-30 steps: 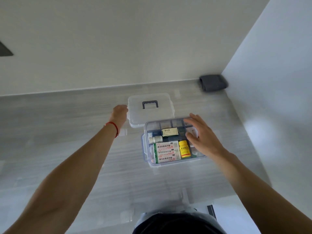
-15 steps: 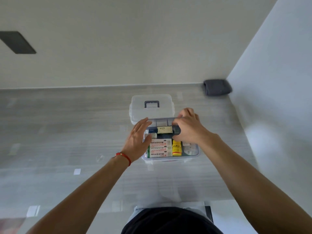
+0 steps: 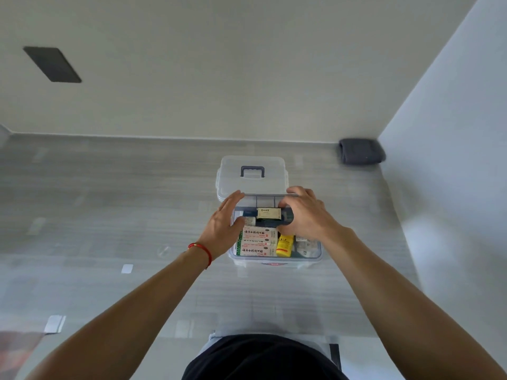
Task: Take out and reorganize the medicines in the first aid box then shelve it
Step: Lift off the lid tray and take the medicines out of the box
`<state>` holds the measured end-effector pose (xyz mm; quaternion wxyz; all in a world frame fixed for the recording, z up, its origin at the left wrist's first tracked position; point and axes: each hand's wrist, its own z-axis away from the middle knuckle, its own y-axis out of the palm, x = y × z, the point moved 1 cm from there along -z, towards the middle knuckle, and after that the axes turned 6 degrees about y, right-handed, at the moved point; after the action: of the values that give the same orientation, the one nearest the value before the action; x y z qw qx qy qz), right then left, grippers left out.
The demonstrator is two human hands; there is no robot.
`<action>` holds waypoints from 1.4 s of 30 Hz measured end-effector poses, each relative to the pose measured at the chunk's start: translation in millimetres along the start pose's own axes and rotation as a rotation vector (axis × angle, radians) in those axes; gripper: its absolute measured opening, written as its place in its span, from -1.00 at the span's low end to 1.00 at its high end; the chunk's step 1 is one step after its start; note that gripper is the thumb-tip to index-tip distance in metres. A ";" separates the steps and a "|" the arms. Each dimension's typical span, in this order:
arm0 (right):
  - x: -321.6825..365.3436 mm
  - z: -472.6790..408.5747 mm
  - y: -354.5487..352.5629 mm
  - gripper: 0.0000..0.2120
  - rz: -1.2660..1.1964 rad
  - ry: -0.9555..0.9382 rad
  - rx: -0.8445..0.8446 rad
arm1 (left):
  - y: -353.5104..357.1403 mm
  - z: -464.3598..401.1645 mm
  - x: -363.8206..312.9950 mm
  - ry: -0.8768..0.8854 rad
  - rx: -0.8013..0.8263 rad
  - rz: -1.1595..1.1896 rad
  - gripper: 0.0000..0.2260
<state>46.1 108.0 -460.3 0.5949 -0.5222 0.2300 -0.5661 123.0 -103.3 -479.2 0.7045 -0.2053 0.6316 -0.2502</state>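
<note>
The clear first aid box [image 3: 274, 259] stands open on the grey surface in front of me. Inside it lie red-and-white medicine boxes [image 3: 256, 242], a yellow bottle [image 3: 284, 244], a small beige box [image 3: 268, 213], a white bottle [image 3: 249, 221] and white packets [image 3: 306, 245]. Its clear lid [image 3: 252, 185] with a dark handle lies just behind it. My left hand [image 3: 223, 229] clasps the box's left rim, thumb inside. At the back right rim, my right hand [image 3: 304, 215] curls over the edge, its thumb beside the beige box.
A folded dark grey cloth [image 3: 361, 151] sits in the far right corner where the walls meet. The right wall [image 3: 452, 160] runs close beside the box. A dark rectangle [image 3: 52, 64] is on the back wall. Small white tape marks [image 3: 127, 268] dot the surface.
My left hand left the lid and came to the box's left rim. My right hand shifted from the box's right side to its back right, over the contents.
</note>
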 end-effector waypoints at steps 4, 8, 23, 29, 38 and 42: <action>-3.4 2.3 -7.3 -0.46 -0.083 -0.024 -0.026 | -5.7 2.4 -1.7 -0.074 -0.063 0.097 -0.51; -6.4 5.7 -20.8 -0.48 -0.129 -0.040 -0.086 | -12.0 1.3 -2.4 -0.112 -0.137 0.181 -0.62; -10.8 -16.0 -61.0 -0.43 -0.527 0.067 -0.259 | -51.5 -32.5 5.8 -0.292 -0.245 0.698 -0.77; -6.7 -41.6 -53.1 -0.79 -1.005 0.231 -0.206 | -82.3 -85.4 26.5 -0.341 -0.306 0.719 -0.80; 13.1 -118.2 -44.1 -0.75 -1.080 0.497 -0.133 | -93.1 -145.9 46.3 -0.461 -0.268 0.681 -0.84; 8.7 -137.4 -32.8 -0.80 -1.028 0.569 -0.147 | -86.3 -159.9 54.7 -0.527 -0.236 0.641 -0.79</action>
<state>-84.7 56.6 -476.6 0.1215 -0.4341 0.1367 -0.8821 -39.5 -200.7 -488.9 0.8556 -0.1349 0.4861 0.1163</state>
